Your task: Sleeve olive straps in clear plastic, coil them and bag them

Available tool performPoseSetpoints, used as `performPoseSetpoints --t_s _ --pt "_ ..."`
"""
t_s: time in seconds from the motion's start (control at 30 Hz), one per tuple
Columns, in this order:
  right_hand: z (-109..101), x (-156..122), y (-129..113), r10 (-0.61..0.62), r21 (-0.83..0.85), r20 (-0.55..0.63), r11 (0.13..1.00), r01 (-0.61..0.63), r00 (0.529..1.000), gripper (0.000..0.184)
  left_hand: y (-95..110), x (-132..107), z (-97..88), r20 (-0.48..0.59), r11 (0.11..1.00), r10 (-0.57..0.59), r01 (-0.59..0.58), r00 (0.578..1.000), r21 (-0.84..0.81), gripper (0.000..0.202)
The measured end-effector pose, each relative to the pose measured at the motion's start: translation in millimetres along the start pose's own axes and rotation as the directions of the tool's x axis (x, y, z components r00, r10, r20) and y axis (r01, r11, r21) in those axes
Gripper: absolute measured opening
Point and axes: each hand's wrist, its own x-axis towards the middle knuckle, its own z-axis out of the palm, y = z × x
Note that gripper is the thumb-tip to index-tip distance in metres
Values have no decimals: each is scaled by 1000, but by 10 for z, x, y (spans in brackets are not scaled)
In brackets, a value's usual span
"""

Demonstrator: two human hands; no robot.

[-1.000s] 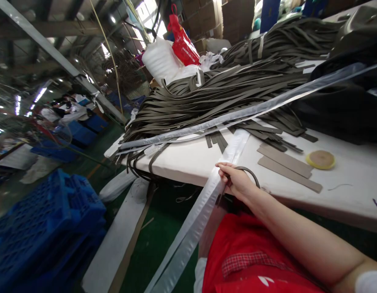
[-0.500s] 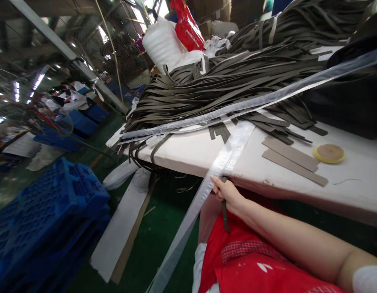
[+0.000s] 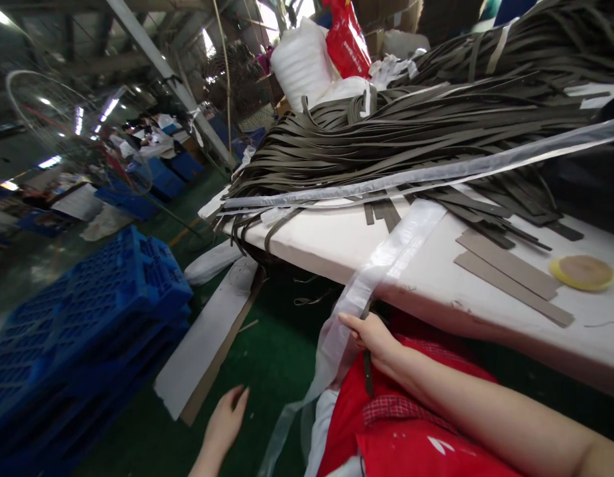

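Note:
My right hand (image 3: 370, 334) is closed below the table's front edge. It pinches a long clear plastic sleeve (image 3: 386, 255) together with a dark olive strap (image 3: 367, 372) that hangs down over my red apron (image 3: 410, 430). The sleeve runs from the white table (image 3: 331, 248) down past my lap toward the floor. My left hand (image 3: 224, 421) reaches in at the bottom, fingers stretched out, holding nothing, a little left of the sleeve's lower end. A big heap of dark olive straps (image 3: 410, 132) covers the far part of the table.
Two flat grey strips (image 3: 510, 275) and a yellow tape roll (image 3: 582, 272) lie on the table at right. A second clear sleeve (image 3: 436, 175) crosses the heap. Blue plastic pallets (image 3: 88, 311) stand at left on the green floor; a white board (image 3: 210, 334) lies under the table. People work far left.
My right hand has drawn the sleeve and strap down from the table edge toward my lap. My left hand has come into view at the bottom. The view has shifted rightward.

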Motion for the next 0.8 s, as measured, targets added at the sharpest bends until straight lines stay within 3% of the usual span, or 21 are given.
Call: performPoseSetpoints --t_s 0.07,0.1,0.13,0.2,0.23,0.3,0.37,0.47,0.57,0.67,0.7,0.8 --pt "-4 -43 -6 -11 -20 10 1000 11 1000 52 477 415 202 44 975 146 -136 988 -177 37" --pt "-11 -67 -12 -18 -28 12 999 18 1000 52 787 591 287 77 926 268 -235 960 -297 41" --pt "-18 -94 -20 -25 -34 12 999 26 1000 52 1129 736 361 89 845 404 -334 911 -419 45" --pt "-35 -159 -37 -42 -51 4 998 42 999 49 1832 926 472 170 696 613 -426 772 -578 54" --pt "-44 -197 -46 -50 -64 -2 997 50 999 48 2156 976 508 183 665 650 -435 738 -607 57" --pt "-74 -276 -68 -70 -104 -17 992 68 997 46 2673 1008 543 186 640 682 -454 707 -620 51" --pt "-134 -345 -103 -84 -125 -11 989 82 996 43 2959 983 535 173 598 690 -418 703 -684 41" --pt "-300 -393 -206 -94 -31 100 995 98 991 44 2953 886 446 134 471 703 -317 698 -823 37" --pt "-483 -354 -350 -129 104 215 989 109 968 49 2576 739 298 163 390 766 -248 622 -887 34" --pt "-572 -262 -446 -150 148 182 981 124 972 50 2047 581 220 383 509 792 -167 475 -844 30" --pt "-573 -230 -453 -154 149 136 980 134 979 48 1870 536 229 466 578 764 -154 446 -801 29" --pt "-522 -154 -398 -161 95 2 983 160 987 41 1437 445 345 645 742 643 -126 414 -659 31"
